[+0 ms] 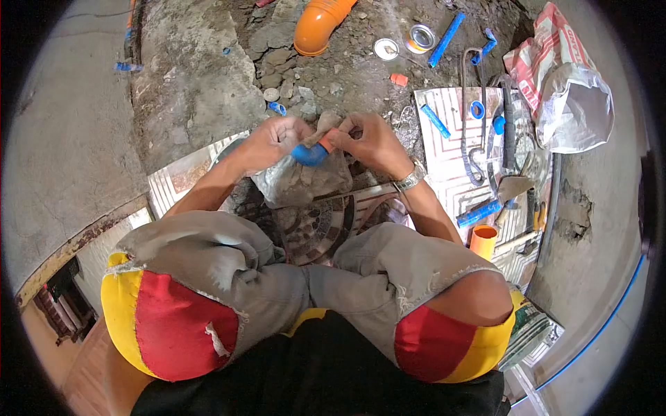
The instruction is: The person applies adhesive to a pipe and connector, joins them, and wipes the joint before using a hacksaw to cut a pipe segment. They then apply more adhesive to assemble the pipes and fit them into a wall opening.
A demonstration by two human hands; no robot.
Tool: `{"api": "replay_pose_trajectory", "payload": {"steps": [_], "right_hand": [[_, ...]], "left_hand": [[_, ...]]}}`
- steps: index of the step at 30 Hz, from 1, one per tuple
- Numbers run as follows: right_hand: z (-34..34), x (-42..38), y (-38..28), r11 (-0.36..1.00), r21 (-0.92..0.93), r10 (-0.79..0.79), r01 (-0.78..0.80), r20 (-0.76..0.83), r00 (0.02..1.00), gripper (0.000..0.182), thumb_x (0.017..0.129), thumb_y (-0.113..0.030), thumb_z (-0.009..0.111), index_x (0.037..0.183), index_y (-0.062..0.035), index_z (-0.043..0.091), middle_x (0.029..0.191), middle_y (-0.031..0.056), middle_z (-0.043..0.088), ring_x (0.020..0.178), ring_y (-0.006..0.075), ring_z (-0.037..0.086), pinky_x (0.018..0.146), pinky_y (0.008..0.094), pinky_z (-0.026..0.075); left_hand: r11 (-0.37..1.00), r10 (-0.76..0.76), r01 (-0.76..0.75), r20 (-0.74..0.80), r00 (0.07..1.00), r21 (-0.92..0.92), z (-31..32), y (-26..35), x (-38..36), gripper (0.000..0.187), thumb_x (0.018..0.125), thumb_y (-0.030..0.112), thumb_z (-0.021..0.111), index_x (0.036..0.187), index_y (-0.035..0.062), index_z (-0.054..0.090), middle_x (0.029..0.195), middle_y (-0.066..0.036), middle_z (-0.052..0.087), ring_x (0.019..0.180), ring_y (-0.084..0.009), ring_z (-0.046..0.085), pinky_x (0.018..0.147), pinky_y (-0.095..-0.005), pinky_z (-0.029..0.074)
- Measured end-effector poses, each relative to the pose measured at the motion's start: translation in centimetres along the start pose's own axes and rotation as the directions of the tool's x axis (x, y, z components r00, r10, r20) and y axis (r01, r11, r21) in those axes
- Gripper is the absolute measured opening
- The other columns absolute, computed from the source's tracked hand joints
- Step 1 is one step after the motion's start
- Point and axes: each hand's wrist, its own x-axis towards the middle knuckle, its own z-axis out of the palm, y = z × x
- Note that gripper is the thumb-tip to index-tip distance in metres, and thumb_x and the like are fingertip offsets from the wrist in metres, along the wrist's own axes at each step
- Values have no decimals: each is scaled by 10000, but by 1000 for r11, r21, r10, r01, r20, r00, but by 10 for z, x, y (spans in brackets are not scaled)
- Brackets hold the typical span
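Between my hands is a short blue pipe elbow [310,154] with an orange end. The fingers of my right hand [374,142] are closed on the orange end; a metal watch is on that wrist. My left hand [277,139] is closed beside the elbow's blue part, its fingers curled and slightly blurred; what they grip is hidden. A beige crumpled piece [326,123], perhaps cloth, shows between the hands above the elbow. Just below, a whitish plastic bag [298,182] hangs or lies over the tiles.
Ahead lies broken ground with a large orange pipe bend [320,26], an open can [420,39] and a blue pipe [447,39]. Tools and pipe pieces cover tiles [440,156] at right, near a red-and-white sack [555,52] and an orange pipe piece [483,241].
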Motion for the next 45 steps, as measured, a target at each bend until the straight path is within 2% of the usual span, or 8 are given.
{"api": "replay_pose_trajectory", "payload": {"steps": [5,9,19,26,29,35,40,45], "right_hand": [[8,1,19,971,227,-54,73,-92,994,253,915,-236,745,874,11,707,860,62,732,760,103,597,656,290,474],[19,-6,6,741,659,53,131,-252,966,178,910,-152,748,891,18,699,1006,79,749,853,121,632,728,277,507],[31,13,30,690,-426,-722,586,-346,599,135,828,-92,784,897,-41,679,1072,99,714,1002,335,629,1042,507,438],[-29,-11,55,958,21,-212,288,-625,751,162,867,-78,785,800,-16,652,1114,164,733,1032,238,686,934,379,529],[-44,-28,50,910,328,22,254,-649,760,156,865,-29,781,812,-16,635,1117,180,730,1046,211,676,933,372,532],[-37,-26,28,853,296,-140,430,-664,735,163,828,-33,817,875,-19,662,1181,156,727,1052,197,675,938,323,511],[-34,-33,3,890,171,-227,422,-637,737,159,826,15,799,865,-6,647,1156,136,734,1051,188,676,960,327,506],[-27,-29,-2,803,301,-242,515,-625,743,219,837,47,781,1001,7,640,1152,141,718,1057,180,671,953,306,518]], "left_hand": [[999,48,-45,-125,991,26,-14,-43,9,89,944,-22,566,918,25,638,941,-49,683,861,-82,636,768,-266,523],[685,-241,225,75,968,-693,-3,-33,8,175,998,12,508,1127,1,626,1125,-126,697,997,-209,715,899,-405,607],[518,-442,233,-24,897,-823,16,27,4,291,1012,26,423,1261,-53,553,1164,-177,679,969,-258,721,911,-424,598],[959,-272,213,-390,880,-188,-104,75,-92,171,940,93,604,1032,9,721,982,-102,728,907,-182,691,795,-330,569],[717,-149,595,-755,638,362,-141,69,-172,206,863,103,627,1001,18,754,964,-101,739,892,-188,656,798,-340,523],[522,-385,782,-725,571,339,-173,-20,-214,250,784,-44,535,927,-1,735,752,-78,694,730,-196,635,722,-374,509],[545,-44,503,-576,816,671,-175,-74,-201,173,884,99,635,979,-12,728,795,-194,717,669,-261,667,676,-388,516],[550,113,507,-660,742,664,-90,40,-106,294,946,254,712,977,-37,727,769,-116,735,745,-181,704,694,-339,536]]}}
